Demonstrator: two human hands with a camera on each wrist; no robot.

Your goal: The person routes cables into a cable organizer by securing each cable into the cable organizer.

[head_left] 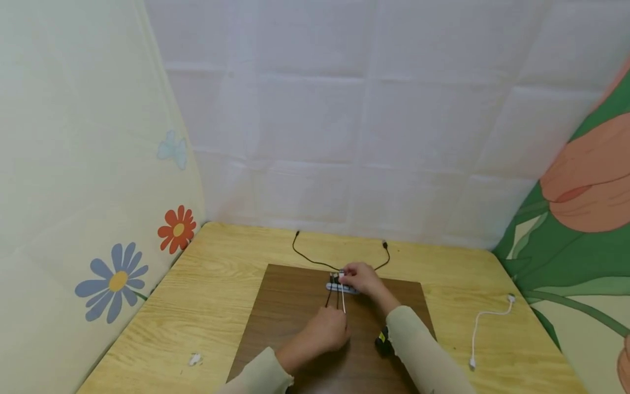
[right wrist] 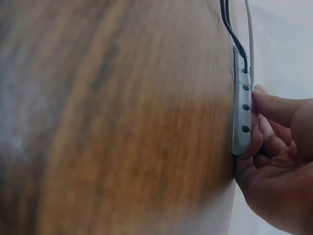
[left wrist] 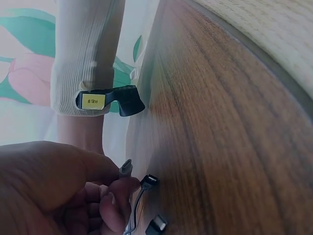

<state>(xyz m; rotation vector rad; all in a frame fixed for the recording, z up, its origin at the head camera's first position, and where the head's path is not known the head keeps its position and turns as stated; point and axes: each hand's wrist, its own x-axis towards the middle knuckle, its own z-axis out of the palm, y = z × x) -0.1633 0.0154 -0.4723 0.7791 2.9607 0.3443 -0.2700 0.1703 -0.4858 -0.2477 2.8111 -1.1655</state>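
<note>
A grey-blue cable clip strip (head_left: 343, 288) with several slots sits near the far edge of the brown board (head_left: 290, 295). My right hand (head_left: 361, 278) is behind the strip, thumb and finger pinching a white cable (right wrist: 250, 44) against its slotted side. Black cables (right wrist: 226, 17) enter an upper slot in the right wrist view, while lower slots (right wrist: 245, 107) show no cable. Nearer me, my left hand (head_left: 325, 329) pinches the white cable's plug (left wrist: 125, 168) between thumb and forefinger. Two black plugs (left wrist: 149, 181) hang close beside those fingers, over the board.
Black cable ends (head_left: 315, 260) spread over the yellow wood-grain table (head_left: 236, 257) behind the board. A separate white cable (head_left: 475, 334) lies at the right. A white scrap or mark (head_left: 195, 359) is at the left. A black wrist device (head_left: 383, 342) with a yellow label hangs at the right sleeve.
</note>
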